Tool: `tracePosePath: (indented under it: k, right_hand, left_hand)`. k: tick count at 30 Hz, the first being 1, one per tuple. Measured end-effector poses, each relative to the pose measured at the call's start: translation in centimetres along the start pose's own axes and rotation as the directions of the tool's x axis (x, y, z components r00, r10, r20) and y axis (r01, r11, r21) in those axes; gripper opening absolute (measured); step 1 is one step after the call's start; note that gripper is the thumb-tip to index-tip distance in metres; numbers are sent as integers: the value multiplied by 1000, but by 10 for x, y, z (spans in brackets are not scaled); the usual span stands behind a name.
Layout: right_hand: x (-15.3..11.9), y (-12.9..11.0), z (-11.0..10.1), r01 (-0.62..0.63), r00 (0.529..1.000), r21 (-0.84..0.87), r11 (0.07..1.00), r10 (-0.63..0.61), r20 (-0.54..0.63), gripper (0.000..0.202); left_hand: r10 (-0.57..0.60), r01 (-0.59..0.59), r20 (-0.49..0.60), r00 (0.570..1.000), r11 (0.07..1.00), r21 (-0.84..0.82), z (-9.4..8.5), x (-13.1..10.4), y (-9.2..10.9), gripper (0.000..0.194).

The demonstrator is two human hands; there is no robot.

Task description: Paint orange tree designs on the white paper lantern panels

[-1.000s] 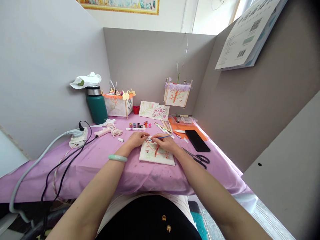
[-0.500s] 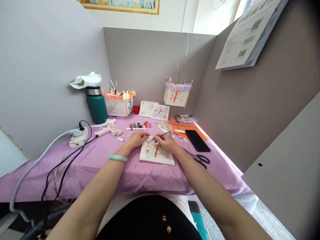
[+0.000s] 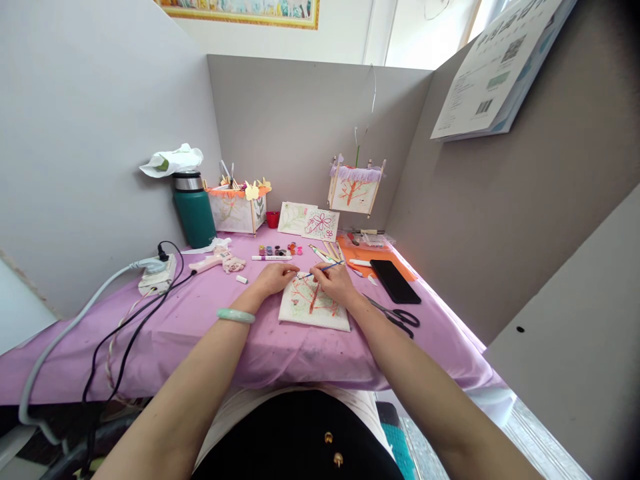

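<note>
A white painted panel [image 3: 315, 319] with an orange-red tree and small green marks lies flat at the near middle of the table. My right hand [image 3: 332, 283] grips a thin blue paintbrush [image 3: 327, 267], its tip low over the panel's upper left part. At the panel's upper left corner, my left hand [image 3: 277, 278] is closed, with thumb and fingertips together on the edge. How much of the corner lies between those fingers is hard to see. Small paint pots [image 3: 277, 251] stand beyond the hands, with a purple marker [image 3: 271, 258] in front of them.
Scissors [image 3: 395, 313] and a black phone [image 3: 395, 281] lie to the right. A green bottle [image 3: 194, 210], a decorated box [image 3: 235, 210] and a power strip [image 3: 157, 275] with cables occupy the left. A painted lantern [image 3: 354, 190] hangs at the back, above two drawn cards [image 3: 320, 225].
My right hand has shifted slightly right, and the brush tip has moved up a little across the panel, with the brush lying flatter. My left hand stays at the corner.
</note>
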State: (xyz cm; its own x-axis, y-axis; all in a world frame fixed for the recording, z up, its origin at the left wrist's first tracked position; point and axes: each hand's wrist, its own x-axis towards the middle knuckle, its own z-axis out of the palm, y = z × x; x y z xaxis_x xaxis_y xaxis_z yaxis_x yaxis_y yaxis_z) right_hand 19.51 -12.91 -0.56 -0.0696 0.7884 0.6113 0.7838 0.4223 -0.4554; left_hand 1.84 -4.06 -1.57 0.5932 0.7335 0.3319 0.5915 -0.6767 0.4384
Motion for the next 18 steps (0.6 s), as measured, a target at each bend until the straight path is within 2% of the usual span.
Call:
tracePosePath:
  k: [18]
  right_hand:
    - [1, 6, 1, -16, 997, -84, 996, 10, -80, 34]
  left_hand:
    - [6, -6, -6, 1000, 1000, 7, 1, -1, 0, 36]
